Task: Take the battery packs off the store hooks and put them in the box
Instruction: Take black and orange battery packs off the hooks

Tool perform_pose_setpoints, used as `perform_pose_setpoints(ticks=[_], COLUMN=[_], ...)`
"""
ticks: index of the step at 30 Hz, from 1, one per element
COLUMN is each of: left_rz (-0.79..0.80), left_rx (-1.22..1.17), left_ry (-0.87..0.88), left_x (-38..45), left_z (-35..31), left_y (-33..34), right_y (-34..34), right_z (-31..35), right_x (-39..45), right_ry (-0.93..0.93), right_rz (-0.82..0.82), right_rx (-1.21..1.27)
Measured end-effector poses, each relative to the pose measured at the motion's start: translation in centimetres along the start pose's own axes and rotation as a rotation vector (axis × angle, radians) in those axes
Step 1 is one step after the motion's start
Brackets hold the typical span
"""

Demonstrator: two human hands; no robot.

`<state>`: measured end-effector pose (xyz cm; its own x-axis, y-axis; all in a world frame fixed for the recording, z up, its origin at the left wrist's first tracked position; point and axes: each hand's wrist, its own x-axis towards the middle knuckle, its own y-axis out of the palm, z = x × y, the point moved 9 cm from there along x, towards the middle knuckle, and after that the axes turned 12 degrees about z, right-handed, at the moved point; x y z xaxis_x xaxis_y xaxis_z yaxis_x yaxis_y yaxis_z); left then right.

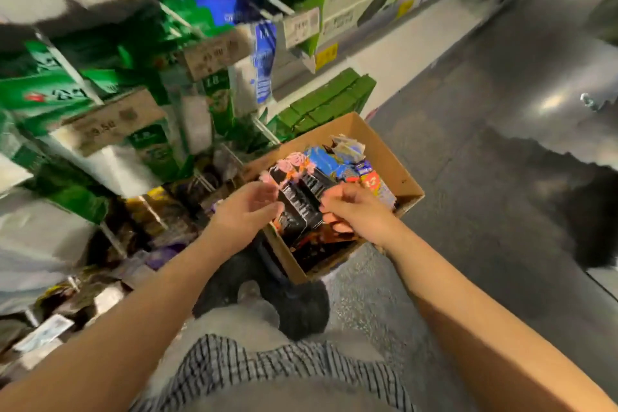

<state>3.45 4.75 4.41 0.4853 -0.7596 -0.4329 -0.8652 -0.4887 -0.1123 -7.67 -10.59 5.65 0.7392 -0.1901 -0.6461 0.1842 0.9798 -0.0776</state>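
Both hands are over the cardboard box, which sits on the grey floor just right of the store display. The right hand has its fingers curled around the right edge of a stack of black battery packs, pinching them just above the box's near end. The left hand is beside the left edge of the same stack, fingers loosely extended and relaxed; whether it touches the packs is unclear because of motion blur, and it grips nothing. The held packs are black-backed with orange and pink print, tilted, lower end down inside the box. More packs lie in the box: blue ones toward the far side and a red-yellow one by the right wall. On the left, green packs hang on metal hooks with price tags, all blurred. Darker packs hang on the lower rows. Green cartons stand beyond the box. A checked shirt and a dark shoe show at the bottom of the view.
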Motion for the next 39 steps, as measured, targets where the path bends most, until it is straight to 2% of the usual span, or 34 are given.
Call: perform_pose_setpoints(ticks=[3,6,11,18,20,24,28,31,35,37,39], left_rz=[-0.056,-0.090,-0.143,-0.102,-0.138,-0.236,-0.291,-0.286,-0.345,-0.354,-0.361], left_rx=[0.036,0.011,-0.084,-0.038,-0.086,-0.214,-0.548,-0.822,-0.903,-0.899,-0.868], left_ry=[-0.100,-0.201,-0.299,-0.328,-0.339,-0.371,-0.365,-0.254,-0.219,-0.219,-0.242], left_x=[2.5,4.1,4.8,4.9,4.9,4.9,5.2,5.8,5.3,4.7,4.0], left_z=[2.4,5.3,8.7,9.3,9.6,11.0,11.6,10.8,11.6,12.3,12.9], left_y=[-1.3,-1.4,-0.7,1.7,1.6,0.9,1.1,1.4,0.0,-0.9,-1.7], right_y=[-0.6,-1.5,-0.1,1.7,1.1,-0.8,-0.8,0.9,3.1,3.0,1.8], right_z=[-1.8,-4.4,-7.1,-9.4,-9.8,-9.0,-7.8,-7.6,-7.9,-8.0,-8.7], right_x=[3.0,5.6,9.8,12.1,11.9,9.7,7.6,7.1,7.2,7.9,8.8], right_ry=[0.054,0.191,0.305,0.302,0.278,0.203,0.179,0.193,0.226,0.216,0.232], right_rz=[-0.077,-0.143,-0.063,-0.081,-0.114,-0.171,-0.086,0.041,0.164,0.119,-0.018], right_rx=[-0.060,-0.248,-0.496,-0.590,-0.509,-0.171,0.043,0.067,-0.011,-0.072,-0.107])
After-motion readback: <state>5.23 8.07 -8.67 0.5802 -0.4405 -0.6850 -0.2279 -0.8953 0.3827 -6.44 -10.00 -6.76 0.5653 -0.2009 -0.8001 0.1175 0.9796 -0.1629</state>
